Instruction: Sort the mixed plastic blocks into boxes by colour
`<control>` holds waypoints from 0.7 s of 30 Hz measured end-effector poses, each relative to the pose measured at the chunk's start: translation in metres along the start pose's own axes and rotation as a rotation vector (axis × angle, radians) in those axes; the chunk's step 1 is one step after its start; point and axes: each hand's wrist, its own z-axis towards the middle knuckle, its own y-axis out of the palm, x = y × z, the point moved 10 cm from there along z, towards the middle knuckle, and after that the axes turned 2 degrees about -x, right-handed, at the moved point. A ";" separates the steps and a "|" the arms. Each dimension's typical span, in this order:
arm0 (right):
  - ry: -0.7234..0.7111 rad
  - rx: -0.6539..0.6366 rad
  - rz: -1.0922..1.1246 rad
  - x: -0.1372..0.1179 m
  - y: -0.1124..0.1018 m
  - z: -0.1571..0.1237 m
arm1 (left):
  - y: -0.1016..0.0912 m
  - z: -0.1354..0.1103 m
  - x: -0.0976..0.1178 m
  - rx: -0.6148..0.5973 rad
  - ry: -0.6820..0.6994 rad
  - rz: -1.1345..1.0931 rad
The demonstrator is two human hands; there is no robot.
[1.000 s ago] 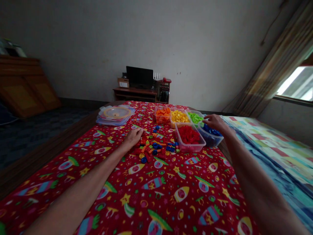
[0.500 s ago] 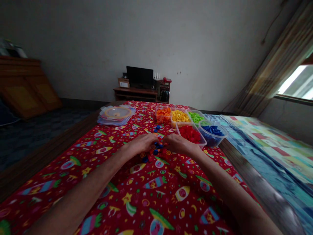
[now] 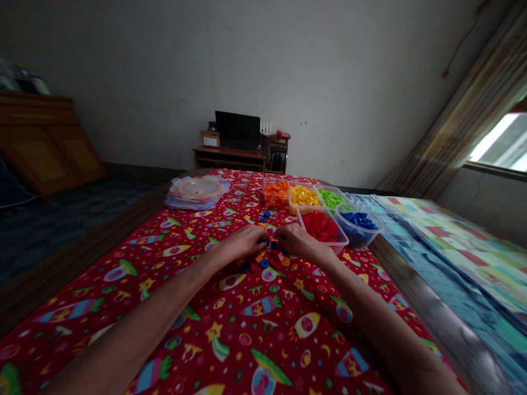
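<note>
My left hand (image 3: pixel 242 242) and my right hand (image 3: pixel 297 241) meet over a small pile of mixed plastic pieces (image 3: pixel 267 258) in red, blue and orange on the red patterned cloth (image 3: pixel 230 318). The fingers of both hands are curled and pinched together at the pile's far edge, around small blue pieces that I cannot make out clearly. Just right of my right hand stand a clear tub of red pieces (image 3: pixel 320 226) and a round tub of blue pieces (image 3: pixel 359 224).
Behind them stand tubs of orange pieces (image 3: pixel 275 192), yellow pieces (image 3: pixel 302 195) and green pieces (image 3: pixel 330 197). A stack of clear lids (image 3: pixel 196 191) lies at the far left. A checked blanket (image 3: pixel 453 247) lies to the right, past the wooden edge.
My right hand came back from the blue tub to the pile and now pinches beside my left hand, which has moved a little to the right onto the pile.
</note>
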 end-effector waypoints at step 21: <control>0.030 -0.187 -0.161 -0.003 0.026 -0.001 | 0.009 -0.004 0.004 0.119 0.134 0.071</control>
